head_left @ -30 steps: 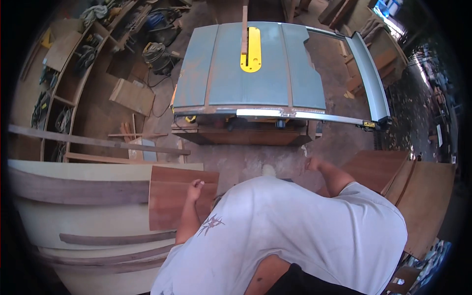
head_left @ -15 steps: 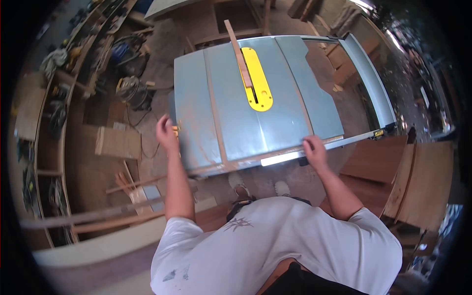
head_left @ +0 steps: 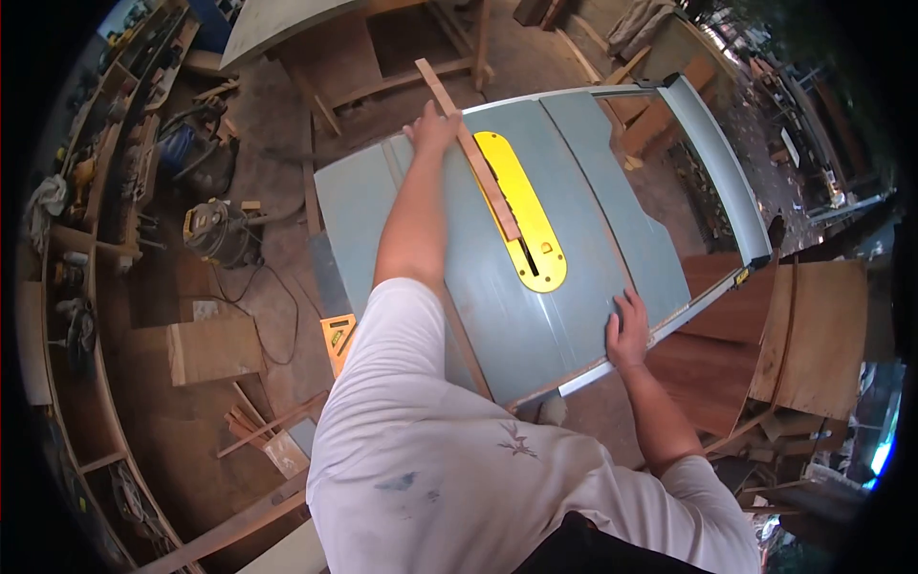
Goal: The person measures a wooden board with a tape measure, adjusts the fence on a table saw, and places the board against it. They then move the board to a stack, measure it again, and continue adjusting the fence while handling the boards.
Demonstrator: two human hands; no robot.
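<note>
A grey table saw (head_left: 574,201) with a yellow insert plate (head_left: 524,212) fills the middle of the view. A thin wooden strip (head_left: 475,158) lies along the insert's left side and sticks out past the far edge. My left hand (head_left: 432,127) is stretched far over the table and rests on or against that strip near its far end; whether the fingers close around it I cannot tell. My right hand (head_left: 627,330) lies flat, fingers spread, on the table's near right edge. I lean over the saw in a white shirt.
Reddish-brown plywood panels (head_left: 808,335) lean to the right of the saw. A shop vacuum (head_left: 218,230) and cables sit on the dusty floor at left, by shelves of tools (head_left: 72,191). A wooden workbench (head_left: 382,48) stands beyond the saw. Board offcuts (head_left: 215,349) lie at lower left.
My left hand moved from the saw's left edge forward across the table to the wooden strip. The right hand stayed on the near edge. My view tilted further over the saw.
</note>
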